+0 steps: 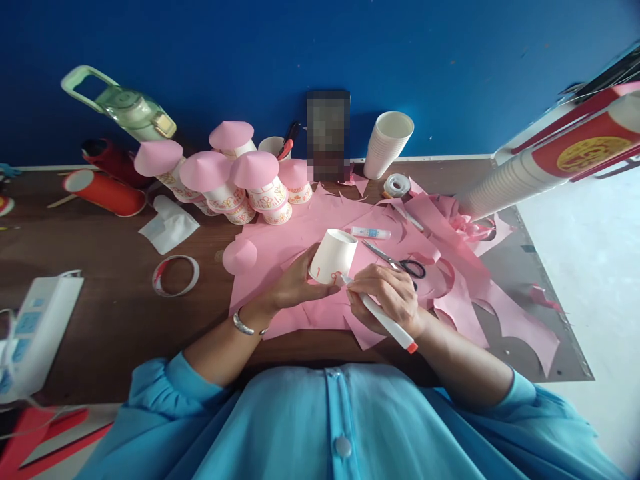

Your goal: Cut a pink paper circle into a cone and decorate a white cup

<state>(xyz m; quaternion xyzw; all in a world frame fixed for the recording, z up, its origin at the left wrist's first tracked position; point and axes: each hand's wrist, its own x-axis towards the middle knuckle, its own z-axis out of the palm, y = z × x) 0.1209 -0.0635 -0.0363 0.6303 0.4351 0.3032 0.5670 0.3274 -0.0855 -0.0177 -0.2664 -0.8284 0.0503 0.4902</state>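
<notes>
Holding one cup (334,253) above pink paper (295,230), the left hand (300,280) curls partly closed; the right hand (385,298) closes around one marker (386,322). Five cones (255,169) top cups, far left. Wrapper (590,148) print, far right: illegible.

One shirt (280,427), bright turquoise-blue, plain, falls in loose, soft folds and has a vertical front placket (334,403) bearing a round button (343,447) in paler blue. Two full sleeves, left (155,393) and right (545,407), match the shirt, each gathering into a smooth band on the forearm. One bracelet (243,325), silver-coloured, narrow, open-ended with darker patterning, encircles the left wrist.
</notes>
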